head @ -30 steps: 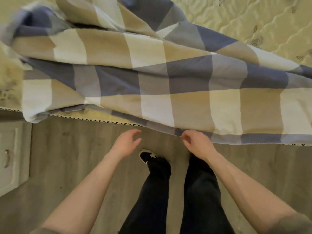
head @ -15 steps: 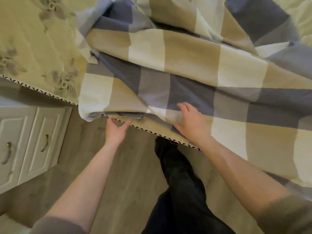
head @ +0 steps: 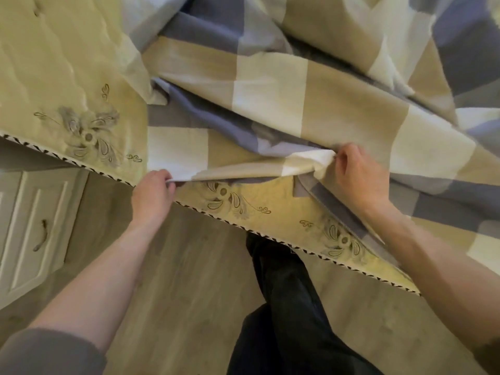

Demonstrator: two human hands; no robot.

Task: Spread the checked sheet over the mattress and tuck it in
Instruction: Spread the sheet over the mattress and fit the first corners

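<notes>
Grey-brown wood-plank floor (head: 189, 280) runs beside a white panelled cabinet (head: 35, 226) with a curved handle (head: 42, 235).

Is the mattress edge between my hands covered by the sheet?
No, the mattress lies bare there; the checked sheet is lifted.

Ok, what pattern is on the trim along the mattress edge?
Black and white diagonal stripes, like twisted cord, on the mattress trim; head view shows it.

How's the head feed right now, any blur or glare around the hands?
Head view: warm, dim indoor light, no glare; checked sheet blurs towards the top right; left hand and right hand, both gripping it, look soft but legible; mattress print is readable.
</notes>
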